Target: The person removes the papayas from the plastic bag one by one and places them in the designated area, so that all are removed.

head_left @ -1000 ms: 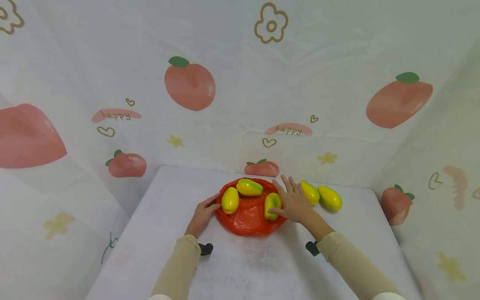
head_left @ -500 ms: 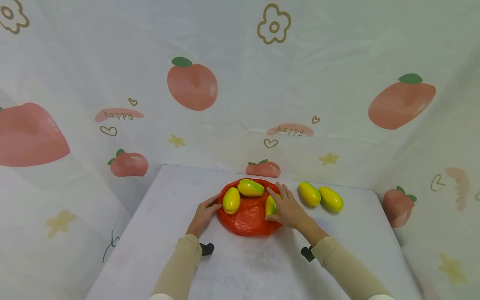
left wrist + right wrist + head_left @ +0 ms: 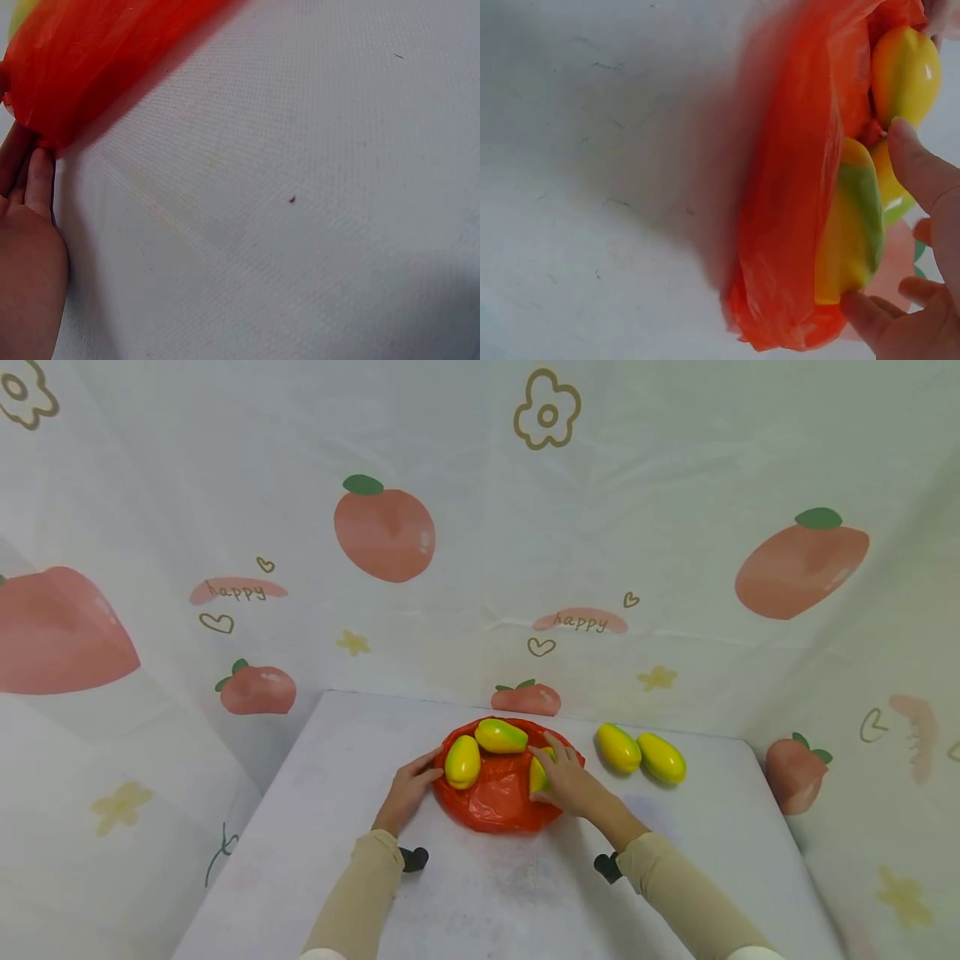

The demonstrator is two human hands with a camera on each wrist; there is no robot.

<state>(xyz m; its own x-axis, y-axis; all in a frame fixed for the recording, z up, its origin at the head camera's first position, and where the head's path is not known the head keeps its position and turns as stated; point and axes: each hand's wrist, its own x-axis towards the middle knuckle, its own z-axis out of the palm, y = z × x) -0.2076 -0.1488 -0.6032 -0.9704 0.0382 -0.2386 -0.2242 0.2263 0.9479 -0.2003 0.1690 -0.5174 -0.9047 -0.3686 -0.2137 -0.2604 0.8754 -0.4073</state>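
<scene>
A round red plastic bag (image 3: 498,802), opened out like a shallow bowl, lies on the table. Inside it are three glossy yellow-green papayas: a left one (image 3: 462,762), a far one (image 3: 501,737) and a right one (image 3: 849,225). My left hand (image 3: 405,793) holds the bag's left side, its fingers under the plastic in the left wrist view. Over the bag's right side, my right hand (image 3: 573,783) grips the right papaya, partly hiding it in the head view. In the right wrist view a fingertip presses the papaya's lower end and the thumb lies near its top.
Two more yellow papayas, one (image 3: 618,747) beside the other (image 3: 662,757), lie on the white table (image 3: 495,902) right of the bag. A white sheet (image 3: 480,527) printed with fruit and flowers surrounds the table at the back and sides.
My right hand has moved left and drawn its spread fingers in around the right papaya, uncovering the loose papaya on the table. The left hand stays at the bag's side.
</scene>
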